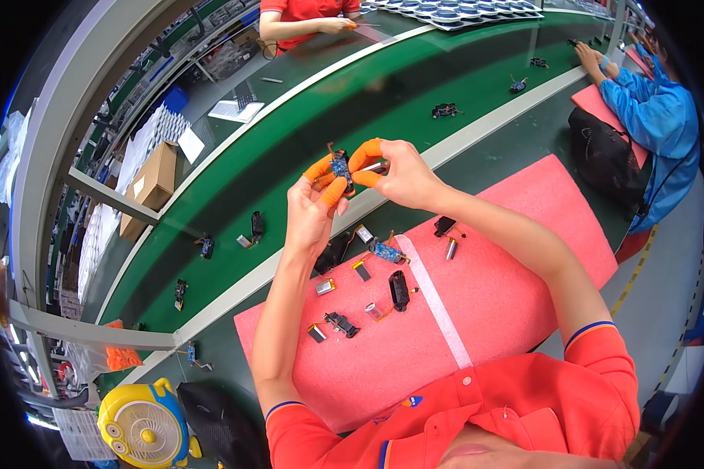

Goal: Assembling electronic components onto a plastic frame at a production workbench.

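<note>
My left hand, with orange finger cots, pinches a small blue circuit board with a dark part attached. Close beside it my right hand, also in orange cots, is closed on a small silvery battery, partly hidden by the fingers. Both hands are raised over the near edge of the green conveyor belt. Below them, a pink foam mat bears another blue circuit board, a black plastic housing, a dark module and several small batteries.
Several small assemblies lie spaced along the belt. A yellow fan stands at lower left, beneath a metal frame post. At right, a person in blue works near a black bag. Another person in red is across the belt.
</note>
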`<state>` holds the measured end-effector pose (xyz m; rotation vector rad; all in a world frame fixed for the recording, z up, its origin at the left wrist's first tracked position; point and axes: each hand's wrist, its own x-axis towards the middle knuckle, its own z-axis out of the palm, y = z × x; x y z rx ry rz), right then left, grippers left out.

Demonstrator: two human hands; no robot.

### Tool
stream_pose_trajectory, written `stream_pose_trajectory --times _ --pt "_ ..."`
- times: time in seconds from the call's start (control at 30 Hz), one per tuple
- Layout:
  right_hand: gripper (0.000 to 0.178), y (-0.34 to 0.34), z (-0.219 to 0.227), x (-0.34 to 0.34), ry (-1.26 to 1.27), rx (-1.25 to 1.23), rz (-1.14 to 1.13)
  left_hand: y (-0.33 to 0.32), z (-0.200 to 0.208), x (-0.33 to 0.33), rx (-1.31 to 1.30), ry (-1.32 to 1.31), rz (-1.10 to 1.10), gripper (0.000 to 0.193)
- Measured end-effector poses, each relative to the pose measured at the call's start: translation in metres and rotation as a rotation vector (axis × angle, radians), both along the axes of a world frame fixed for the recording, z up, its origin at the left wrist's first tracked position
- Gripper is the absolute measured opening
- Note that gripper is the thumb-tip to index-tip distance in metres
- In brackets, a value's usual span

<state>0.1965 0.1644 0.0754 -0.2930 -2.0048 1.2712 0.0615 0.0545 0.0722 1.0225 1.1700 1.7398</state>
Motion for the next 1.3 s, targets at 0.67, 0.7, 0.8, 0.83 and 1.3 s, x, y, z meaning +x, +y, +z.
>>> stream_pose_trajectory --times 0.67,0.7,0.8,0.83,1.3 --pt "0.017 -0.006 0.001 0.000 -0.089 0.112 -0.076 -0.003 0.001 0.005 0.071 0.173 0.005 0.037" --pt "0.017 -0.006 -0.003 -0.001 -0.055 0.113 -0.074 -0.003 0.002 0.006 0.063 0.231 0.028 0.038" --pt "0.019 -0.002 -0.015 -0.004 0.016 0.233 -0.075 0.001 -0.007 0.001 -0.012 0.343 0.117 0.039" --pt "0.019 0.000 -0.018 -0.004 0.052 0.353 -0.080 0.002 -0.009 -0.001 -0.049 0.399 0.160 0.040" --pt "0.039 0.000 -0.037 -0.004 0.227 1.141 -0.144 0.000 -0.022 0.000 -0.074 0.604 0.338 0.037"
